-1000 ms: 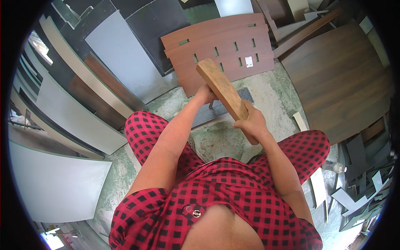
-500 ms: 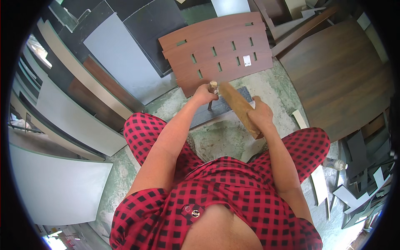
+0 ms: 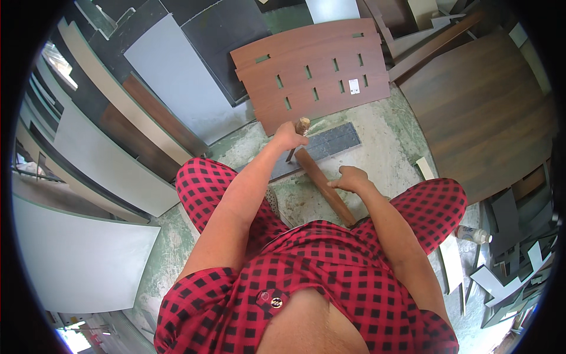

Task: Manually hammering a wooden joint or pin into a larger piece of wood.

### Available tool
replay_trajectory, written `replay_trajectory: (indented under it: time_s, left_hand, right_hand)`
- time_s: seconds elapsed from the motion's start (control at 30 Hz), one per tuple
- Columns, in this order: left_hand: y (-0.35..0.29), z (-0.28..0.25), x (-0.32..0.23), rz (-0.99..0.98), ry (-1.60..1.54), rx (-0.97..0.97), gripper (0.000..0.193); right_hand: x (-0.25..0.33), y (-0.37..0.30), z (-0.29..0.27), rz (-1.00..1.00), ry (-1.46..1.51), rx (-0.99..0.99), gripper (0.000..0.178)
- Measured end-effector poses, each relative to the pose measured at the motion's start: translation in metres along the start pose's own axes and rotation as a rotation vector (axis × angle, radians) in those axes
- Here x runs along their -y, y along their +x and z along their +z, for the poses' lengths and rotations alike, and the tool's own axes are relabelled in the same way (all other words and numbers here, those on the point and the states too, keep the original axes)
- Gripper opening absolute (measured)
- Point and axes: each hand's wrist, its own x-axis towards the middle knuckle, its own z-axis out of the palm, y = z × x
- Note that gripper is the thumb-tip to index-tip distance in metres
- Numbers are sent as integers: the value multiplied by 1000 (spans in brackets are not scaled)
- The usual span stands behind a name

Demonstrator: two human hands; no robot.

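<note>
My left hand [image 3: 287, 137] is closed around the wooden handle of a chisel [image 3: 303, 124]. Its dark blade points down at a dark grey strip [image 3: 335, 141] lying on the floor. A brown wooden piece [image 3: 324, 187], long and narrow, slants from the strip's near edge back between my legs. Beside its right side is my right hand [image 3: 352, 179], index finger stretched out and the other fingers partly bent, holding nothing that I can see. Whether those fingertips touch the wood, I cannot tell.
Beyond the strip lies a reddish-brown slotted panel [image 3: 315, 71]. A large dark wood-grain panel [image 3: 483, 112] stands to the right. White and pale boards [image 3: 76, 259] lean at the left. A plastic bottle [image 3: 471, 234] and several offcuts [image 3: 501, 280] lie at the lower right.
The wooden piece has come down from my right hand's grip and now lies lower, nearer me. My right hand has let go and moved down and slightly left. The left hand still holds the chisel.
</note>
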Motion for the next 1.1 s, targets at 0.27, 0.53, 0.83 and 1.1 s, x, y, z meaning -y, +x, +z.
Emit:
replay_trajectory:
  time_s: [0.27,0.53,0.83,1.1]
  left_hand:
    - [-3,-20,-14,16,-9,-54,41]
    - [-6,-34,-2,8,-176,-40,48]
    - [0,-35,4,-51,-150,-57,51]
    - [3,-26,10,-4,-155,-93,40]
  right_hand:
    - [10,24,63,13,-201,271,76]
    - [-26,45,90,55,-114,272,65]
    - [-70,66,50,219,1374,178,41]
    - [-6,23,18,26,424,-159,101]
